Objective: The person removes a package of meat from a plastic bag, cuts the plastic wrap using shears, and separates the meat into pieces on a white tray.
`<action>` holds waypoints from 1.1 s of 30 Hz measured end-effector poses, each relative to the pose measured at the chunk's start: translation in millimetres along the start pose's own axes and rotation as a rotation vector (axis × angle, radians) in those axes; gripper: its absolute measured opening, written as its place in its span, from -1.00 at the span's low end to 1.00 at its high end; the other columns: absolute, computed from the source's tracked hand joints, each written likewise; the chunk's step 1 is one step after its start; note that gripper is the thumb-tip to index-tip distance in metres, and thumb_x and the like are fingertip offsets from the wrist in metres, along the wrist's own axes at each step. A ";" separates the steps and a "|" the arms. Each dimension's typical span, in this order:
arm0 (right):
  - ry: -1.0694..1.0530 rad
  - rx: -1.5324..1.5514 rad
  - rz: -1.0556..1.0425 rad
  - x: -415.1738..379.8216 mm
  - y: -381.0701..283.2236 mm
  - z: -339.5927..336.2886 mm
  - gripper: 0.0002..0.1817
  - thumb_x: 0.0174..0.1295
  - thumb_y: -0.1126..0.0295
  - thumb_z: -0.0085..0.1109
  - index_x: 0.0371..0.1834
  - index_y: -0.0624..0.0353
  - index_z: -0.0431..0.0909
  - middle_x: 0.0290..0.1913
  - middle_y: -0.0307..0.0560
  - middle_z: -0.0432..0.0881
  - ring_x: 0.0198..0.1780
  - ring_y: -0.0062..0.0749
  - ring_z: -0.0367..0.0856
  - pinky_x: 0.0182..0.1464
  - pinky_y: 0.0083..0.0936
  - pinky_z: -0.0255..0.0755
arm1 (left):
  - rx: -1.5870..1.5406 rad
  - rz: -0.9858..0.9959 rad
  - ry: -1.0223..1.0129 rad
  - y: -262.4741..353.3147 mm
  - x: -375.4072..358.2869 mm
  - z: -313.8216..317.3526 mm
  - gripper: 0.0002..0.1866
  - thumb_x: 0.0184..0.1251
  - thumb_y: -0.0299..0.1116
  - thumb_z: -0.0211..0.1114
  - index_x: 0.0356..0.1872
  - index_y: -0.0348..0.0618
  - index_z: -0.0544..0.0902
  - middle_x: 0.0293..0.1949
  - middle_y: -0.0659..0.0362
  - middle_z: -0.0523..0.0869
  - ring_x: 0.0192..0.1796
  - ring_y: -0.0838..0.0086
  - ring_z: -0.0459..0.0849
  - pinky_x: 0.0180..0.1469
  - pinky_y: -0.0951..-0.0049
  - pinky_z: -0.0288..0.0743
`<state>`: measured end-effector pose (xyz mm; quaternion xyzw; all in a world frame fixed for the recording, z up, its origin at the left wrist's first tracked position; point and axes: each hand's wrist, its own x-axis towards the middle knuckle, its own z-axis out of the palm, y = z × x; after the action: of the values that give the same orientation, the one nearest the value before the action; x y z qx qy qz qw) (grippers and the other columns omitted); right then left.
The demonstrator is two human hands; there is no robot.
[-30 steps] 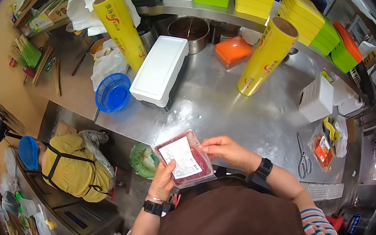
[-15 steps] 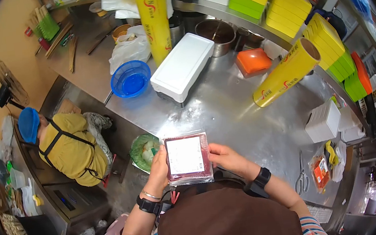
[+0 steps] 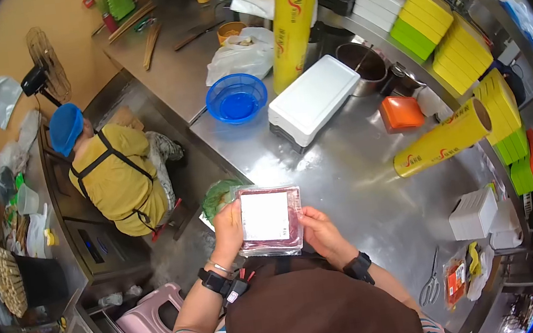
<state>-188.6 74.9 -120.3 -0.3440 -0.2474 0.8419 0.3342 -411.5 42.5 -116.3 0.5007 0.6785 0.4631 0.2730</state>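
At the near end, both hands support a sealed pack [image 3: 272, 221] in front of the brown apron [image 3: 318, 313], by the bench [image 3: 348, 183]. The pack has red contents; its white label faces up. The outline is nearly square, so no clear long axis can be told.

The left hand [image 3: 226, 230] holds the left edge in a narrow grip; the pack hides its fingertips. The right hand [image 3: 324, 232] holds the right edge in a narrow grip at the fingertips. The pack lies directly between the hands, with the left overlapping it more.

A green bag [image 3: 216, 196] is just beside the pack, beyond the left hand. Scissors [image 3: 430, 287] lie well to the right. Bench surface extends forward from the pack to a white lidded box [image 3: 315, 99]. The bench's left edge runs obliquely past a blue basket [image 3: 240, 118]. Beyond the right hand is a tilted yellow roll [image 3: 440, 145]; farther are an orange container [image 3: 401, 114] and a second yellow roll [image 3: 293, 30]. Off the bench, at left, is another person [image 3: 112, 179].
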 end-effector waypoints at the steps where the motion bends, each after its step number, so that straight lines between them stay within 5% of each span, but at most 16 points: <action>1: -0.016 -0.009 -0.002 9.6 6.0 4.6 -0.89 0.39 0.39 0.00 -0.15 0.14 0.50 -0.11 -0.22 0.61 -0.07 -0.58 0.54 0.03 -0.48 0.42 | 0.011 -0.038 0.009 -10.8 2.5 -9.1 -0.61 0.52 -0.27 -0.03 -0.39 -0.39 0.58 -0.55 -0.06 0.58 -0.51 0.21 0.50 -0.35 0.31 0.40; 6: -0.041 0.061 -0.015 30.4 16.5 14.0 -0.88 0.38 0.39 0.03 -0.12 0.16 0.50 -0.08 -0.20 0.61 0.00 -0.52 0.54 0.10 -0.44 0.41 | -0.005 -0.152 0.059 -55.9 13.6 -32.0 -0.60 0.51 -0.23 0.00 -0.41 -0.37 0.58 -0.60 0.02 0.59 -0.55 0.34 0.50 -0.41 0.34 0.39; 9: -0.042 0.144 0.018 40.1 9.0 20.7 -0.79 0.38 0.39 0.01 0.01 0.17 0.46 0.02 -0.14 0.58 0.08 -0.43 0.53 0.19 -0.37 0.39 | -0.297 -0.343 0.042 -63.5 24.9 -53.2 -0.55 0.53 -0.17 -0.01 -0.43 -0.33 0.61 -0.57 0.30 0.60 -0.50 0.71 0.46 -0.46 0.55 0.37; 13: -0.144 0.323 0.076 63.9 11.2 28.9 -0.60 0.42 0.31 -0.10 0.28 0.18 0.30 0.21 -0.01 0.48 0.22 -0.27 0.48 0.29 -0.25 0.32 | -0.535 -0.388 -0.099 -81.6 39.9 -66.8 -0.57 0.55 -0.10 -0.06 -0.18 -0.29 0.62 -0.35 0.22 0.69 -0.40 0.64 0.60 -0.34 0.60 0.50; 22: -0.243 0.212 0.282 83.6 13.6 15.7 -0.57 0.30 0.48 -0.04 0.25 0.29 0.33 0.14 0.02 0.54 0.10 -0.26 0.58 0.18 -0.30 0.47 | -0.686 -0.482 -0.006 -43.6 53.2 -62.1 -0.56 0.55 -0.09 -0.06 -0.13 -0.30 0.61 -0.30 0.23 0.70 -0.32 0.62 0.64 -0.24 0.61 0.53; 27: -0.143 0.089 0.210 67.6 -6.8 52.4 -0.55 0.25 0.52 0.10 0.24 0.28 0.36 0.12 -0.04 0.56 0.09 -0.31 0.59 0.17 -0.33 0.49 | -0.531 -0.339 -0.155 -23.0 65.4 -64.0 -0.56 0.57 -0.10 -0.10 0.05 -0.29 0.56 -0.12 0.20 0.67 -0.10 0.60 0.61 0.00 0.57 0.47; 29: -0.134 0.085 0.157 65.0 -6.3 52.1 -0.54 0.24 0.52 0.13 0.24 0.28 0.36 0.12 -0.05 0.56 0.10 -0.33 0.59 0.18 -0.34 0.49 | -0.537 -0.283 -0.165 -4.2 70.1 -64.4 -0.58 0.54 -0.24 -0.01 0.26 -0.29 0.38 0.18 0.11 0.53 0.20 0.49 0.49 0.24 0.49 0.32; 33: -0.099 0.115 0.111 59.4 -2.9 41.2 -0.55 0.31 0.48 0.08 0.27 0.26 0.32 0.14 -0.05 0.55 0.11 -0.33 0.58 0.18 -0.31 0.48 | -0.371 -0.012 -0.282 1.5 72.4 -68.0 -0.46 0.45 -0.41 0.09 0.39 -0.29 0.19 0.37 0.05 0.31 0.40 0.38 0.28 0.40 0.40 0.12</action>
<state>-250.2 112.6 -116.7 -0.2954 -0.1952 0.8878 0.2939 -492.8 85.9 -79.6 0.4977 0.5398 0.5038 0.4551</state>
